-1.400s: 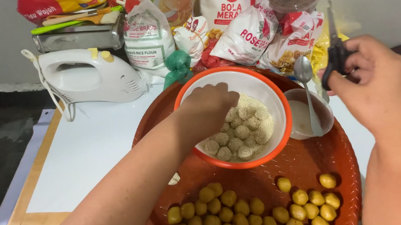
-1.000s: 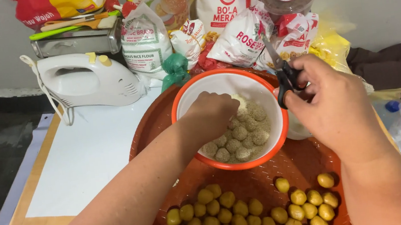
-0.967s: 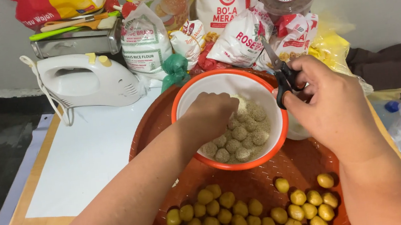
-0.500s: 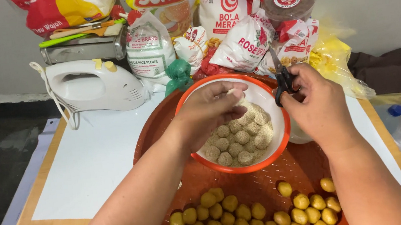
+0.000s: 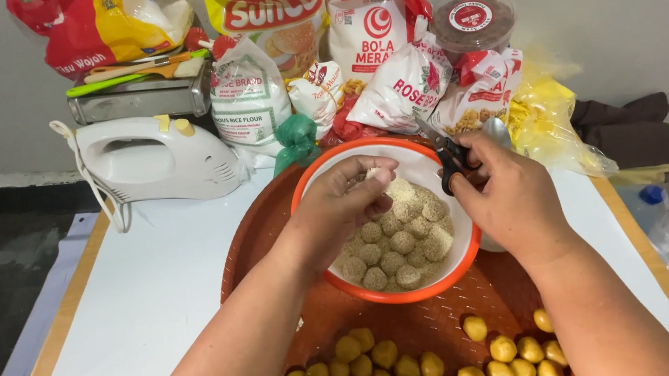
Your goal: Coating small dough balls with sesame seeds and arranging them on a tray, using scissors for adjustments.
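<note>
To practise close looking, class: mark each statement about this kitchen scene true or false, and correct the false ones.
1. The left hand holds a pale ball over the bowl. True.
2. The right hand holds a spoon. False: its grip is on scissors.
3. The bowl is blue. False: it has an orange rim and a white inside.
4. Yellow balls lie on the orange tray. True.
5. The mixer stands right of the bowl. False: it lies to its left, on the white board.
</note>
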